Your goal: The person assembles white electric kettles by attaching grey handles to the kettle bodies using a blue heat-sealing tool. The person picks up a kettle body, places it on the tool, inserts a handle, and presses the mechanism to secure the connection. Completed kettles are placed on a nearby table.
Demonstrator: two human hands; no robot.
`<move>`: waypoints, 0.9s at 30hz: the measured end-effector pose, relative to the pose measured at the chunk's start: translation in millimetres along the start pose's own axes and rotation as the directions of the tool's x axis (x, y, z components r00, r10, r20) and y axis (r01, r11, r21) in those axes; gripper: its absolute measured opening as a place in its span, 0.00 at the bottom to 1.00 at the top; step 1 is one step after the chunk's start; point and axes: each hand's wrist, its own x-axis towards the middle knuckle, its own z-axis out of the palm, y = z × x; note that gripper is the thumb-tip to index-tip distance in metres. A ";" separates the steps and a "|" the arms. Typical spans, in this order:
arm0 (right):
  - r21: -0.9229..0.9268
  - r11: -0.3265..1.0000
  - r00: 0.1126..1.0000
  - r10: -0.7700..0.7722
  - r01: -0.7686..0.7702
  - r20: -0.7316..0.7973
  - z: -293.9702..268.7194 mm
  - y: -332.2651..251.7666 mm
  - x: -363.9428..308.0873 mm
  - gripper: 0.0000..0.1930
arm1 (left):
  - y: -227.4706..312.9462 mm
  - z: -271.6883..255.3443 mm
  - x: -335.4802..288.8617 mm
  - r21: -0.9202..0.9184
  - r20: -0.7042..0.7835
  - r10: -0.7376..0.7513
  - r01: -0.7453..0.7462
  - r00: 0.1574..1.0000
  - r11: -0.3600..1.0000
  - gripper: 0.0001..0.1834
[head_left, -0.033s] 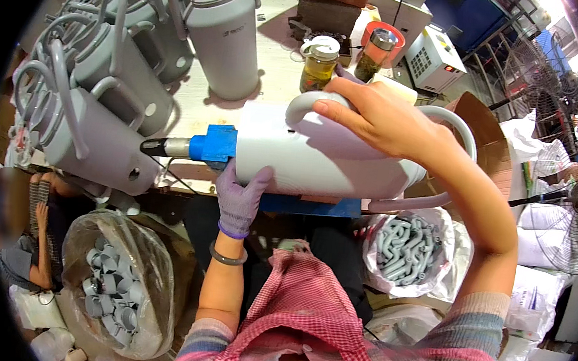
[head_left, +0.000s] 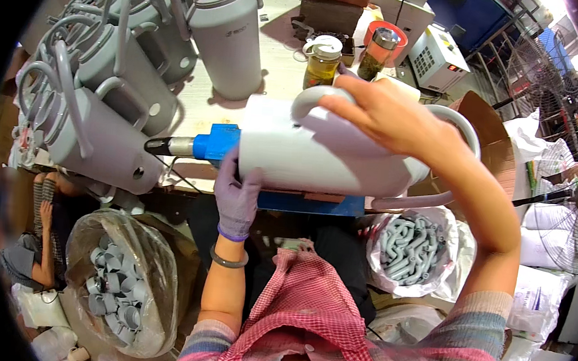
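Grey jug [head_left: 326,153] on side, both hands gripping.

grey jugs [head_left: 140,78] crowd left; jars [head_left: 323,60] block behind.

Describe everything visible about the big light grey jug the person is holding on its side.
The light grey jug lies on its side at the table's near edge, base pointing left against a blue tool. It looks like smooth matte plastic or coated metal, with a curved side handle and a hoop-like carry handle at the right end. The gloved left hand presses its lower left edge; the bare right hand rests on top near the side handle.
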 end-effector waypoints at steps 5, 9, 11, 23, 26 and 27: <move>0.068 0.995 0.995 0.083 -0.078 -0.063 -35.0 50.3 -60.4 0.16 | -7.7 -24.0 -15.0 0.284 0.188 0.106 -0.158 0.976 0.946 0.14; 0.134 0.931 0.924 0.356 -0.338 -0.140 -29.1 89.1 -133.8 0.21 | -37.1 13.9 4.2 0.728 0.527 -0.102 -0.386 0.844 0.567 0.18; 0.139 0.897 0.890 0.437 -0.420 -0.129 -31.4 86.5 -156.0 0.20 | -91.7 18.4 17.8 0.723 0.562 -0.022 -0.477 0.827 0.500 0.17; 0.484 0.721 0.733 0.646 -0.496 -0.211 36.4 116.7 -274.9 0.18 | -63.3 11.7 2.8 0.698 0.293 0.102 -0.286 0.951 0.656 0.10; 0.484 0.695 0.701 0.682 -0.533 -0.209 43.3 111.8 -288.4 0.15 | -32.0 22.2 -10.4 0.607 0.214 -0.006 -0.128 0.977 0.785 0.10; 0.493 0.697 0.693 0.682 -0.521 -0.232 43.7 111.0 -292.1 0.15 | -30.5 22.9 -13.3 0.470 0.271 0.098 -0.220 0.958 0.855 0.09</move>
